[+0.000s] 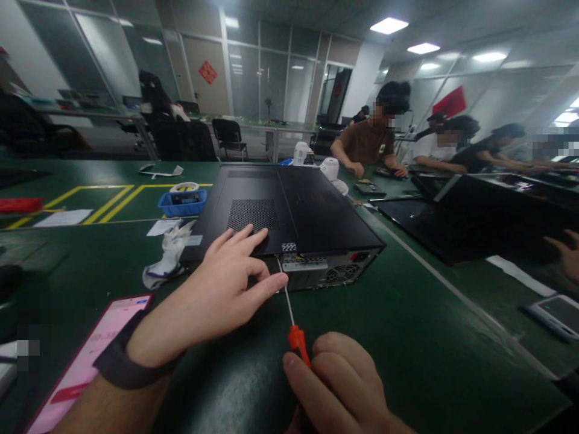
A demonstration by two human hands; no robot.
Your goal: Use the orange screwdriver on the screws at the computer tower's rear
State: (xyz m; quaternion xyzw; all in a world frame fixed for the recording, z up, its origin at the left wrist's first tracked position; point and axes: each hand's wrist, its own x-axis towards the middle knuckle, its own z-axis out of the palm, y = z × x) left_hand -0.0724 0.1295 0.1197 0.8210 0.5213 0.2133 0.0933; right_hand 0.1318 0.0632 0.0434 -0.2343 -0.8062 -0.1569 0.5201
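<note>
A black computer case (325,211) lies flat on the green table, its rear panel with a fan grille (342,273) facing me. My left hand (235,274) rests on the near left part of the case, fingers stretched over its top by the perforated vent (252,214). Its thumb is at the shaft of a screwdriver, and whether it presses on it I cannot tell. My right hand (339,380) is closed around the screwdriver's orange handle (296,337). The metal shaft (289,304) runs up to the upper edge of the rear panel, where the tip is hard to make out.
Left of the case are a blue bin (182,203) of small parts, a roll of tape (184,187) and a crumpled white glove (169,256). A pink-screened phone (97,355) lies near my left forearm. Black panels (425,226) lie right; co-workers (371,135) sit beyond.
</note>
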